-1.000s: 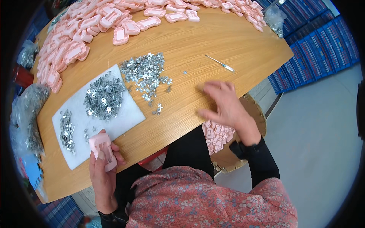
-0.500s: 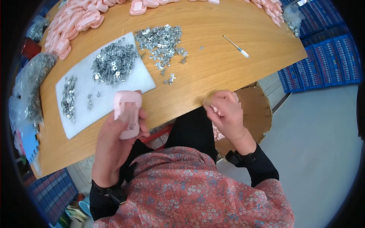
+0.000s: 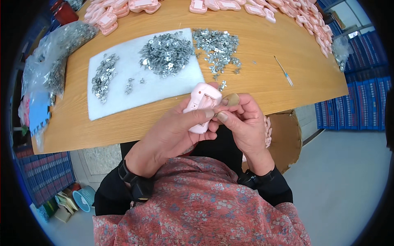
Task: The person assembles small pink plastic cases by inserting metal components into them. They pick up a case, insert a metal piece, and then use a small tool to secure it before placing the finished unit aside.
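Pink case (image 3: 202, 97) sits in the left hand (image 3: 172, 128), clamped between its thumb and fingers, right at the table's near edge. The left thumb lies across the lower part of the case and blocks the view of it. The right hand (image 3: 248, 125) is just beside, its fingers bent and bunched at the case's right edge; I cannot tell whether their tips grip a small part.

Ahead of the left fingers lies a white pad (image 3: 164, 89), its near right corner just beyond the case. It bears a big heap of metal clips (image 3: 166, 54), a smaller clip pile (image 3: 104, 78) farther left, and a few loose clips (image 3: 129, 85) between. Straight ahead of the fingers, more metal pieces (image 3: 217, 47) spread over the bare table (image 3: 254, 45), a stray one close to the case. A screwdriver (image 3: 283, 71) lies beyond the right fingers, to their right. Below them, past the table edge, stands a cardboard box (image 3: 287, 139), partly hidden by the right hand. Well beyond both hands, other pink cases (image 3: 223, 5) line the far side, and a clear bag (image 3: 43, 69) slumps far left.
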A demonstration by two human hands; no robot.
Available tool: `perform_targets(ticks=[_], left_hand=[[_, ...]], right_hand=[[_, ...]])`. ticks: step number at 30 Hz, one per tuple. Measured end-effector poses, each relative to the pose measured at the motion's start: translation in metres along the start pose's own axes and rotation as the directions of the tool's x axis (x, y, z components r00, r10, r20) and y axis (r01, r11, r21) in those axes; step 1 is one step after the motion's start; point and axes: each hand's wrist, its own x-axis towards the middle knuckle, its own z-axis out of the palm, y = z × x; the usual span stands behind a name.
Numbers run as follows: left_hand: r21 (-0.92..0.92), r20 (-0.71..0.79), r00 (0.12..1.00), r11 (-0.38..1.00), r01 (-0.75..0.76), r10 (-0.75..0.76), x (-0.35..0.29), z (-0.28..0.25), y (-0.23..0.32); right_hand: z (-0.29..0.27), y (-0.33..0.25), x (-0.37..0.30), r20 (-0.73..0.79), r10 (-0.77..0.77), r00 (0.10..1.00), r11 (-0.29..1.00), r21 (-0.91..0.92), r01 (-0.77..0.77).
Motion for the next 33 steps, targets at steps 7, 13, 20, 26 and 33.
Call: perform_targets(ticks=[7,13,20,26,33], left_hand=[[0.039,-0.136,0.968,0.977,-0.207,0.211,0.0,-0.005,0.005],[0.192,-0.169,0.912,0.92,-0.342,0.374,0.002,-0.005,0.002],[-0.016,-0.015,0.979,0.979,-0.201,0.201,-0.008,-0.021,0.014],[-0.055,0.04,0.995,0.995,-0.086,0.089,-0.011,-0.025,0.012],[-0.018,-0.033,0.999,0.999,-0.037,0.036,-0.013,-0.03,0.007]], right_hand=[[0.022,0.007,0.017,-0.08,-0.102,0.992,0.973,-0.216,0.082],[0.032,0.008,0.022,-0.078,0.052,0.996,0.984,-0.164,-0.064],[0.015,-0.001,0.034,0.002,-0.083,0.997,0.936,-0.344,0.078],[0.025,-0.016,0.046,0.122,-0.109,0.987,0.689,-0.706,0.163],[0.038,-0.026,0.051,0.148,-0.065,0.987,0.474,-0.866,0.161]])
